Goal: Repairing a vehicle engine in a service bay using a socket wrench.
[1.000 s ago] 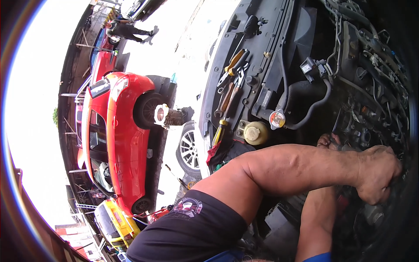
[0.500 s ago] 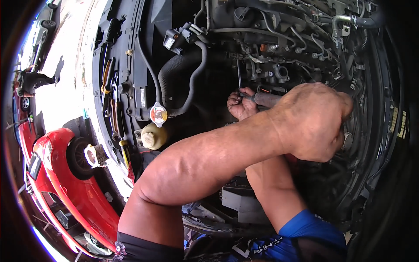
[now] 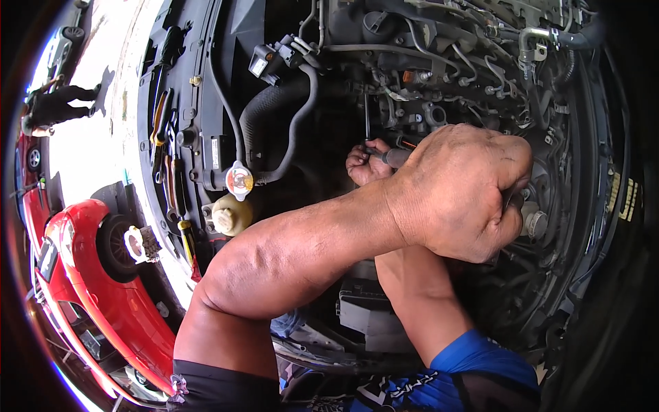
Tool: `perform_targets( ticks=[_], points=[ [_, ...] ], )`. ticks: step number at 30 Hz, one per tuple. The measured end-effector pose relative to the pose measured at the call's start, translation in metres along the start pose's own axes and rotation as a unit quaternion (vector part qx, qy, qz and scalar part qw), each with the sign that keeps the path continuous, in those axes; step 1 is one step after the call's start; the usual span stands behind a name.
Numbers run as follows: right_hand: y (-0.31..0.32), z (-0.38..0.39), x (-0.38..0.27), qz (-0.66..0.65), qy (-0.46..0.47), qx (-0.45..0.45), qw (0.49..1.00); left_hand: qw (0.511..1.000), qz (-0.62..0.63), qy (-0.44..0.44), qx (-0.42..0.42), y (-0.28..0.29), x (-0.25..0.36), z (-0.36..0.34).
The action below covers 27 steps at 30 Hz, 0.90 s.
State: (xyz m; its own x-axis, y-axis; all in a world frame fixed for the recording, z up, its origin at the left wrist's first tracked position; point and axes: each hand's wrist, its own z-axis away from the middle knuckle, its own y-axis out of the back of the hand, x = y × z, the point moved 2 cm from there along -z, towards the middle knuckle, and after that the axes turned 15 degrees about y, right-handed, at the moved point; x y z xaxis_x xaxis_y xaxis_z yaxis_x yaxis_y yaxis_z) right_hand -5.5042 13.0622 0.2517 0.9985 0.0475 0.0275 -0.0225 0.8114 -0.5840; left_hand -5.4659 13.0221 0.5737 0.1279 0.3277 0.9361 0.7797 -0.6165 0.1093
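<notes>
**Sunlit yard [image 3: 127, 147] beside an open engine bay [image 3: 597, 206], two arms crossed inside it**

Far left, a person in dark clothing [image 3: 63, 106] stands in the yard; nearer is a red car [image 3: 113, 288]. Along the bay's left edge, the pliers [image 3: 161, 117] and a yellow-handled screwdriver [image 3: 187, 239] lie on the front panel [image 3: 206, 89], probably so they stay within reach. Right of them sit the radiator cap [image 3: 239, 180] and a pale reservoir [image 3: 232, 216].

At the centre, the right hand [image 3: 368, 163] has its fingers curled round the near end of a slim dark rod [image 3: 367, 117], apparently to steady it; the rod points away into the bay. Just right, a grey handle [image 3: 397, 158] runs behind the left wrist.

Farther right, the left hand [image 3: 473, 196] is clenched, its forearm crossing above the right one, seemingly for reach. Whether its fingers grip anything, I cannot tell.
</notes>
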Motion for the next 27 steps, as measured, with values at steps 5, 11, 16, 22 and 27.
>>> perform_targets(
  ticks=[5, 11, 16, 22, 27],
  points=[
    [-0.002, 0.009, -0.003, -0.033, -0.030, 0.005, 0.999, 1.000, 0.009, 0.007, 0.001, 0.002, -0.002, 0.004],
    [-0.006, 0.002, -0.014, 0.005, -0.018, -0.033, 0.999, 0.998, 0.014, -0.033, 0.042, 0.012, 0.002, 0.009],
    [0.006, -0.013, 0.007, -0.001, 0.032, 0.004, 0.999, 0.998, 0.056, -0.009, -0.020, 0.041, -0.001, 0.035],
    [-0.014, -0.016, 0.031, -0.009, 0.095, 0.085, 0.992, 0.986, 0.149, 0.072, 0.022, 0.063, 0.001, 0.055],
    [-0.013, 0.000, 0.014, 0.030, 0.213, 0.100, 0.971, 0.981, 0.084, 0.136, 0.105, 0.097, -0.005, 0.092]
  ],
)
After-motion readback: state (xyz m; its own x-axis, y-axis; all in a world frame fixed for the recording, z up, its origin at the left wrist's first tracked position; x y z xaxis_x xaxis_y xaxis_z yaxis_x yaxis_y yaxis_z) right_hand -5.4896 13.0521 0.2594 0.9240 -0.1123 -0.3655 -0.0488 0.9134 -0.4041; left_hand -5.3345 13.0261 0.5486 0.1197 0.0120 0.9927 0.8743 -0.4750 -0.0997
